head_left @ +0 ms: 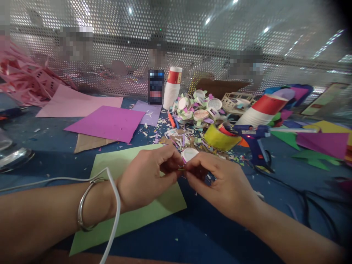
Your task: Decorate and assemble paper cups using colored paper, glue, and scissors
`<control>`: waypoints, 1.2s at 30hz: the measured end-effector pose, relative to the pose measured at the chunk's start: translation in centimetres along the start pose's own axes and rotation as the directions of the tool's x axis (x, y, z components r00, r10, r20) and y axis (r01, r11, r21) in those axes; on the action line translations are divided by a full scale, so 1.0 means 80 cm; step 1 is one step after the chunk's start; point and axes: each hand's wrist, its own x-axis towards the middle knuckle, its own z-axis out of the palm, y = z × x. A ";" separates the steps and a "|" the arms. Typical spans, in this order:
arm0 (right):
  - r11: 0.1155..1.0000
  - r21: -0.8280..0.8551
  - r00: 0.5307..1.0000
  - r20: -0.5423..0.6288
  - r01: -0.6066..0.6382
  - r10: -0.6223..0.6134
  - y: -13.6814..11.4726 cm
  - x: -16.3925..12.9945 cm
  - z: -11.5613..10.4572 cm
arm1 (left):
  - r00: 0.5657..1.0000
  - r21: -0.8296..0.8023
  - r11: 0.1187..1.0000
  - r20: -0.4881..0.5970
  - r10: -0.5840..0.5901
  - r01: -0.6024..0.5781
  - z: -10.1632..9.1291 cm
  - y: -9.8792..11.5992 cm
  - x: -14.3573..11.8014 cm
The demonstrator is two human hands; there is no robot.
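My left hand [150, 176] and my right hand [220, 179] meet above the table, fingertips almost touching. Between them they pinch a thin green paper strip [180, 169], mostly hidden by the fingers. Just behind the fingertips is a white round disc [189, 154] with a purple edge, partly covered by my right hand. A light green paper sheet [132, 227] lies beneath my left hand and wrist. A white cable [117, 209] runs across my left wrist, in front of a silver bangle.
Paper scraps surround a pile of decorated discs [200, 114]. A blue glue gun [254, 143] and a yellow tape roll [221, 138] sit right, near stacked paper cups [261, 110]. Purple paper [107, 123] lies left. Behind a phone [156, 88] stands a perforated metal screen [110, 55].
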 end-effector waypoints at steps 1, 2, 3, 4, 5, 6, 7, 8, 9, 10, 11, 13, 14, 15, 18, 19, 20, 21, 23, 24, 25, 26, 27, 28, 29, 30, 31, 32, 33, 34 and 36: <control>1.000 0.001 1.000 0.002 -0.005 0.005 0.000 0.000 0.000 | 1.000 0.011 1.000 -0.004 0.004 -0.003 0.000 0.000 0.000; 1.000 0.004 1.000 0.007 -0.009 0.009 -0.001 0.001 0.000 | 1.000 0.023 1.000 -0.006 0.006 -0.006 0.000 0.000 0.000; 1.000 0.007 1.000 0.012 -0.014 0.014 -0.001 0.001 0.000 | 1.000 0.031 0.999 -0.007 0.009 -0.009 -0.001 0.001 0.000; 1.000 0.011 1.000 0.019 -0.020 0.019 -0.001 0.002 0.000 | 1.000 0.036 0.999 -0.003 0.010 -0.010 -0.001 0.001 -0.001; 1.000 0.015 0.999 0.024 -0.026 0.026 -0.001 0.002 0.000 | 1.000 0.039 0.999 0.001 0.014 -0.014 -0.001 0.001 -0.001; 0.999 0.020 0.999 0.029 -0.034 0.033 -0.001 0.002 0.000 | 1.000 0.040 0.999 0.004 0.020 -0.020 -0.001 0.002 -0.001; 0.999 0.025 0.999 0.032 -0.041 0.040 -0.001 0.002 0.000 | 1.000 0.041 0.999 0.005 0.028 -0.028 -0.001 0.002 -0.001; 0.998 0.030 0.998 0.035 -0.049 0.048 -0.001 0.002 0.000 | 0.999 0.042 0.998 0.005 0.036 -0.036 0.000 0.002 -0.001; 0.998 0.036 0.998 0.038 -0.056 0.055 -0.001 0.003 0.000 | 0.999 0.043 0.998 0.004 0.044 -0.044 0.000 0.002 -0.001; 0.997 0.045 0.997 0.041 -0.066 0.064 -0.001 0.002 0.000 | 0.999 0.044 0.998 0.004 0.052 -0.052 0.000 0.002 -0.001; 0.996 0.055 0.996 0.042 -0.077 0.075 -0.001 0.002 0.000 | 0.998 0.044 0.997 0.004 0.060 -0.060 0.000 0.002 -0.001; 0.992 0.075 0.994 0.050 -0.097 0.094 -0.001 0.002 0.000 | 0.997 0.056 0.996 0.009 0.074 -0.074 0.000 0.001 -0.001; 0.991 0.082 0.993 0.056 -0.104 0.099 -0.001 0.002 0.000 | 0.997 0.067 0.994 0.010 0.081 -0.082 -0.001 0.001 -0.002; 0.991 0.085 0.993 0.063 -0.107 0.102 -0.001 0.001 0.000 | 0.996 0.083 0.993 0.007 0.089 -0.089 -0.001 0.001 -0.002; 0.991 0.082 0.991 0.089 -0.108 0.101 -0.001 0.001 0.000 | 0.994 0.158 0.981 -0.005 0.111 -0.109 -0.002 0.002 -0.004; 0.991 0.085 0.990 0.098 -0.108 0.100 -0.001 0.001 0.000 | 0.993 0.185 0.976 -0.008 0.116 -0.113 -0.003 0.002 -0.004; 0.990 0.089 0.990 0.106 -0.107 0.097 -0.001 0.001 0.001 | 0.993 0.210 0.971 -0.009 0.120 -0.115 -0.003 0.003 -0.004; 0.990 0.091 0.989 0.113 -0.105 0.094 -0.001 0.002 0.001 | 0.993 0.229 0.967 -0.009 0.119 -0.114 -0.003 0.003 -0.005; 0.991 0.086 0.989 0.118 -0.098 0.087 -0.001 0.003 0.002 | 0.993 0.236 0.965 -0.012 0.116 -0.110 -0.003 0.004 -0.004; 0.992 0.080 0.990 0.115 -0.094 0.084 -0.001 0.003 0.002 | 0.994 0.223 0.969 -0.013 0.112 -0.107 -0.002 0.003 -0.004; 0.993 0.075 0.991 0.108 -0.090 0.082 -0.001 0.004 0.002 | 0.994 0.193 0.976 -0.017 0.107 -0.102 -0.001 0.002 -0.003; 0.993 0.072 0.992 0.101 -0.089 0.082 0.000 0.005 0.003 | 0.995 0.147 0.985 -0.017 0.098 -0.094 -0.001 0.001 -0.002; 0.993 0.072 0.993 0.091 -0.088 0.081 0.000 0.005 0.003 | 0.996 0.094 0.992 -0.015 0.085 -0.083 0.000 -0.001 0.000; 0.993 0.073 0.993 0.084 -0.088 0.082 0.000 0.006 0.003 | 0.998 0.042 0.997 -0.014 0.069 -0.069 0.001 -0.002 0.001; 0.993 0.074 0.993 0.079 -0.090 0.084 0.000 0.006 0.003 | 0.999 0.002 0.999 -0.012 0.053 -0.053 0.001 -0.003 0.002; 0.993 0.075 0.993 0.079 -0.095 0.089 0.000 0.006 0.003 | 0.999 -0.019 0.999 -0.009 0.040 -0.040 0.002 -0.004 0.003; 0.992 0.077 0.992 0.083 -0.101 0.095 0.000 0.006 0.003 | 1.000 -0.022 0.999 -0.003 0.030 -0.030 0.002 -0.005 0.004; 0.991 0.079 0.990 0.092 -0.111 0.103 0.001 0.005 0.002 | 1.000 -0.009 1.000 0.004 0.023 -0.023 0.002 -0.006 0.004; 0.989 0.083 0.989 0.099 -0.121 0.113 0.001 0.005 0.002 | 1.000 0.009 1.000 0.013 0.015 -0.015 0.002 -0.007 0.005; 0.987 0.086 0.987 0.107 -0.133 0.124 0.001 0.005 0.002 | 1.000 0.025 1.000 0.025 0.006 -0.006 0.002 -0.007 0.005; 0.984 0.096 0.984 0.114 -0.150 0.139 0.001 0.005 0.002 | 0.999 0.057 0.998 0.043 -0.018 0.015 0.001 -0.007 0.005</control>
